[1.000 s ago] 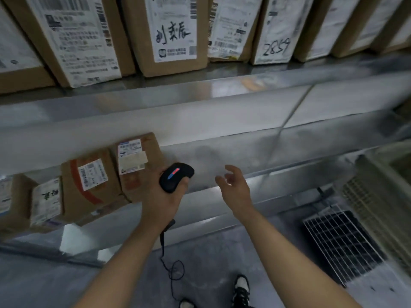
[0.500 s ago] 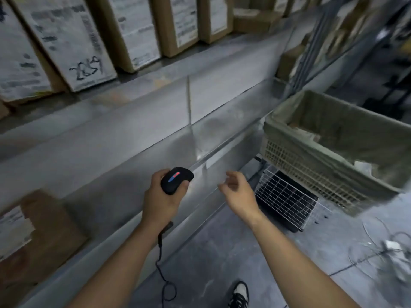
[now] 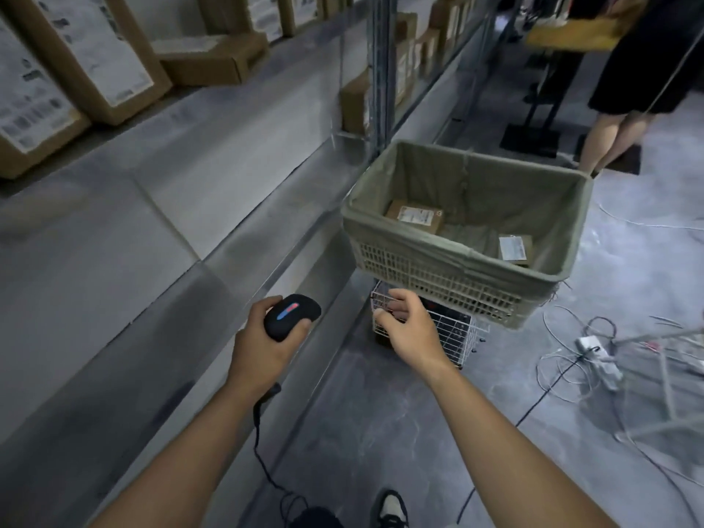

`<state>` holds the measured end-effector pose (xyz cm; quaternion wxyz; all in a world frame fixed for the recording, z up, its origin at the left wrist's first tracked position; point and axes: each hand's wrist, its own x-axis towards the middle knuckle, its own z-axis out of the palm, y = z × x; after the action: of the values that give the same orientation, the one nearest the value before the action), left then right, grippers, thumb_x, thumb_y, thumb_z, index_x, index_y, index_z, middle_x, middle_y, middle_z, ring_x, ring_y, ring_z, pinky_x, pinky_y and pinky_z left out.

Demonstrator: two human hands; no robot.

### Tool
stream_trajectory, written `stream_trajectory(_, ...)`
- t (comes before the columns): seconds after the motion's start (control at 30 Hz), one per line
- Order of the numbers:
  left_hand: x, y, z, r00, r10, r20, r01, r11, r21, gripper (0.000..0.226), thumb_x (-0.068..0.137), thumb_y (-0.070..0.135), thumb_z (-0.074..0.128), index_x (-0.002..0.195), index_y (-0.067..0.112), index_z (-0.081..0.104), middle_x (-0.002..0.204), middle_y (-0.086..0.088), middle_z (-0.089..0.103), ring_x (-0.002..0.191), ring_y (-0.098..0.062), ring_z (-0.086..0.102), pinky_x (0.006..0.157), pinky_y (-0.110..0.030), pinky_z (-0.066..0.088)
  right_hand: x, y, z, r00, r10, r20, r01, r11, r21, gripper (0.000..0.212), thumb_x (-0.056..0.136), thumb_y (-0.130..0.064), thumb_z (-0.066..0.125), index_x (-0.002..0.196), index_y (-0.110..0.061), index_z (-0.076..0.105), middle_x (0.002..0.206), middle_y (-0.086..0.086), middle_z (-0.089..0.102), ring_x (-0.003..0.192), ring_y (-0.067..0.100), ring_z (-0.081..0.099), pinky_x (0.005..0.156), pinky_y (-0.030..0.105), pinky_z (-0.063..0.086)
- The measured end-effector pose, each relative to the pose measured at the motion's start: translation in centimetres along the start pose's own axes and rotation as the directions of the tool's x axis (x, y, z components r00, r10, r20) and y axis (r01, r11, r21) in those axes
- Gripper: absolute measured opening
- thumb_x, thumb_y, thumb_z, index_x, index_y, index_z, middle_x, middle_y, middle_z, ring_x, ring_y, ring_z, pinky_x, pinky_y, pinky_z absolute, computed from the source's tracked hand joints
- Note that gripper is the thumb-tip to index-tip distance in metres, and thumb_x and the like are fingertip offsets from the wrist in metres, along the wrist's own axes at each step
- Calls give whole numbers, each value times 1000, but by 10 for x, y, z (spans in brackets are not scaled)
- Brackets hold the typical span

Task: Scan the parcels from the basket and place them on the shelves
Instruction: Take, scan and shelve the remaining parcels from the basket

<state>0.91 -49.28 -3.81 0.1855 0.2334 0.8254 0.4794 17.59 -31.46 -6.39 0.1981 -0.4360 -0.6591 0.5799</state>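
My left hand (image 3: 263,346) grips a black corded barcode scanner (image 3: 291,316) whose top strip glows red and blue. My right hand (image 3: 409,329) hangs free just in front of the basket with its fingers loosely curled and nothing in it. The cloth-lined plastic basket (image 3: 438,278) stands to the right of the shelves and holds two cardboard parcels, one at the back left (image 3: 413,216) and one at the right (image 3: 514,248). Metal shelves (image 3: 125,230) run along the left, with labelled parcels (image 3: 91,55) standing on the upper level.
A white wire rack (image 3: 453,333) sits on the floor under the basket. Loose cables and a power strip (image 3: 594,350) lie on the floor at right. Another person's legs (image 3: 609,142) stand beyond the basket. My shoe (image 3: 390,508) shows at the bottom.
My view has swung right from the shelf parcels to the basket, whose inside with two parcels now shows. My right hand has moved toward the basket. The left hand keeps the scanner.
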Motion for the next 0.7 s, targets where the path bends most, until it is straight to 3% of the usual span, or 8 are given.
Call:
stream_trajectory(0.07, 10, 10, 14, 999, 27, 38, -27, 1000, -2, 61, 62, 69, 76, 117, 51, 56, 105, 14, 71, 87, -20, 73, 80, -51, 62, 9, 3, -14, 999, 14, -44, -13, 1000, 26, 43, 94, -32, 71, 133, -26, 55, 120, -6, 59, 103, -1, 57, 89, 23, 45)
stream_trajectory(0.2, 36, 24, 38, 992, 76, 100, -76, 997, -13, 48, 68, 60, 80, 110, 59, 56, 99, 24, 70, 83, -21, 73, 79, -49, 62, 29, 6, -32, 993, 46, -109, -40, 997, 62, 42, 94, -34, 71, 133, -29, 55, 124, -4, 58, 107, 6, 58, 78, 20, 47)
stream_trajectory(0.3, 58, 30, 57, 984, 102, 147, -102, 995, -8, 46, 78, 48, 85, 112, 57, 56, 103, 17, 71, 81, -21, 73, 78, -46, 63, 47, 7, -43, 988, 62, -140, -54, 997, 61, 43, 94, -36, 70, 133, -30, 55, 125, -4, 58, 112, 11, 58, 90, 27, 49)
stream_trajectory(0.4, 85, 39, 80, 973, 150, 177, -150, 989, -15, 47, 82, 37, 86, 116, 50, 57, 105, 19, 70, 86, -8, 72, 75, -33, 60, 71, 6, -56, 981, 88, -175, -80, 995, 53, 42, 95, -35, 69, 133, -29, 54, 124, -6, 58, 116, 12, 57, 101, 35, 48)
stream_trajectory(0.6, 146, 62, 129, 938, 218, 268, -209, 976, -60, 48, 84, 29, 85, 122, 36, 57, 112, 18, 66, 93, 11, 65, 74, -8, 49, 123, 0, -84, 949, 117, -293, -112, 993, 33, 41, 95, -34, 70, 132, -30, 55, 119, -8, 58, 112, 15, 58, 99, 37, 50)
stream_trajectory(0.67, 168, 69, 141, 930, 217, 297, -202, 976, -80, 48, 84, 31, 85, 122, 37, 57, 111, 18, 67, 90, 9, 66, 76, -12, 52, 140, -6, -95, 940, 135, -314, -132, 991, 29, 40, 95, -34, 69, 132, -30, 55, 121, -6, 58, 112, 15, 58, 95, 36, 52)
stream_trajectory(0.7, 179, 71, 147, 929, 215, 302, -197, 976, -87, 48, 83, 33, 85, 122, 38, 57, 111, 17, 68, 89, 1, 68, 77, -22, 57, 148, -9, -100, 935, 141, -324, -138, 990, 30, 40, 96, -33, 69, 133, -29, 54, 122, -5, 58, 111, 15, 58, 91, 33, 52)
